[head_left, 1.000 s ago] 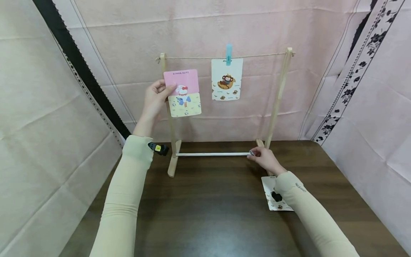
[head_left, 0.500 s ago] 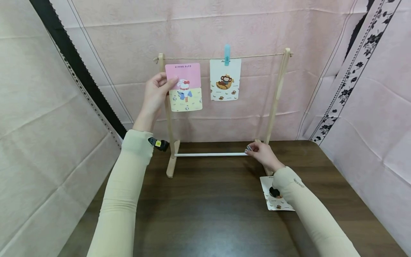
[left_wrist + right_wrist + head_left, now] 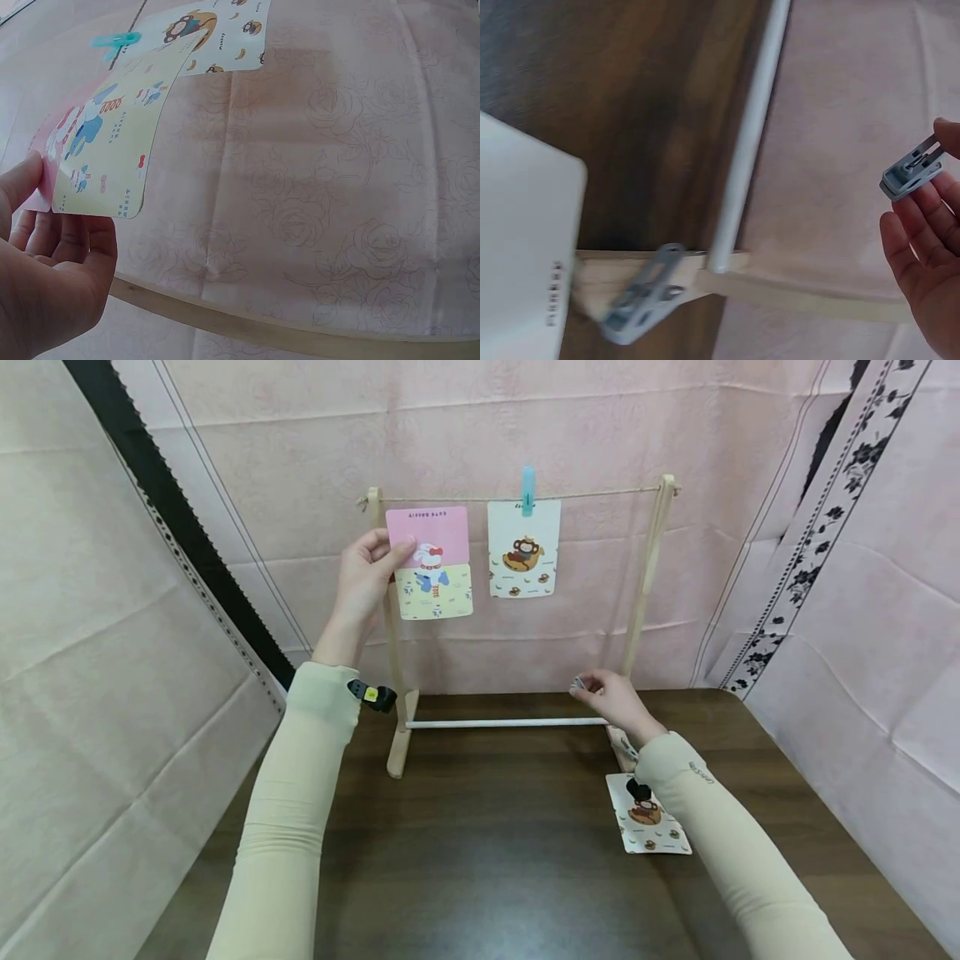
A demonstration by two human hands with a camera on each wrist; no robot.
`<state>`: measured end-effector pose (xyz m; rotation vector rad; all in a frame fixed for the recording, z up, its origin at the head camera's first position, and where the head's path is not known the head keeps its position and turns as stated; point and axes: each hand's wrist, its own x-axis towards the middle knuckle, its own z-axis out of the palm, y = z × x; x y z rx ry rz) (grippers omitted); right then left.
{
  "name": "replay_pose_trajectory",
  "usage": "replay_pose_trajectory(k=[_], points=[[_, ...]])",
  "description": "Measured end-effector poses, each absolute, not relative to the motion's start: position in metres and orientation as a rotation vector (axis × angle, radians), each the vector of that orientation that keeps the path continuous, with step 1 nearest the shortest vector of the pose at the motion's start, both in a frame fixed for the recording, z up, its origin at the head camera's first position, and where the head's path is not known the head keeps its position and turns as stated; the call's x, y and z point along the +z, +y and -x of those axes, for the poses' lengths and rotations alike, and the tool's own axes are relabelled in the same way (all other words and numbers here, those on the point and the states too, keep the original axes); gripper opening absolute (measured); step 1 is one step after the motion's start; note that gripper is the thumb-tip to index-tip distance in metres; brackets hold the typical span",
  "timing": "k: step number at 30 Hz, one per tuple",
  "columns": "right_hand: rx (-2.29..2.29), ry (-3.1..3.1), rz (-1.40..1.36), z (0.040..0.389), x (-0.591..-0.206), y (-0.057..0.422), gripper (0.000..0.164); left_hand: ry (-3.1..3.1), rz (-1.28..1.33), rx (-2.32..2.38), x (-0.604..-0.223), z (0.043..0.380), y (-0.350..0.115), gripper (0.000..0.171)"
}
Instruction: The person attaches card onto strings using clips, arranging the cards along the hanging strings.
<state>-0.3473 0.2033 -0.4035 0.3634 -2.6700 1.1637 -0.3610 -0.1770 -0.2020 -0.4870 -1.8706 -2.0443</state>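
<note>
Between thumb and fingers, my left hand (image 3: 362, 578) pinches the left edge of a pink-and-yellow cartoon card (image 3: 435, 589). The card is upright, in front of the left post, with its top edge just below the string (image 3: 450, 499). My right hand (image 3: 617, 703) is raised above the white crossbar (image 3: 495, 723) near the right post. It pinches a grey-blue clothespin (image 3: 911, 171) by its handle end, clear in the right wrist view. To the right of the pink card, a monkey card (image 3: 522, 578) hangs from the string by a blue clothespin (image 3: 528, 492).
A wooden frame with a left post (image 3: 393, 635) and right post (image 3: 649, 572) stands at the back of the brown table (image 3: 480, 843). Another grey clothespin (image 3: 643, 294) lies on the frame's right foot. A second monkey card (image 3: 637, 835) lies on the table beside it.
My left hand has lifted the pink-and-yellow card slightly toward the string. My right hand has risen from the crossbar's right end with the clothespin, uncovering the bar's end and the foot.
</note>
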Motion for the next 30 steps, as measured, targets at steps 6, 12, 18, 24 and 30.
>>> replay_pose_trajectory(k=[6, 12, 18, 24, 30], points=[[1.189, -2.615, -0.363, 0.352, -0.38, 0.195, 0.036, -1.898, 0.451, -2.02, -0.201, 0.362, -0.181, 0.028], [1.28, -2.507, -0.362, 0.347, -0.354, 0.192, 0.04, -1.93, 0.403, -2.022, -0.205, 0.363, -0.183, 0.032], [1.442, -2.299, -0.318, 0.341, -0.311, 0.194, 0.041, -1.903, 0.433, -2.023, -0.205, 0.368, -0.181, 0.031], [1.64, -2.066, -0.355, 0.333, -0.265, 0.19, 0.025, -1.935, 0.407, -2.024, -0.203, 0.372, -0.178, 0.032], [1.73, -1.944, -0.409, 0.331, -0.235, 0.183, 0.011, -1.935, 0.414, -2.048, -0.199, 0.375, -0.177, 0.031]])
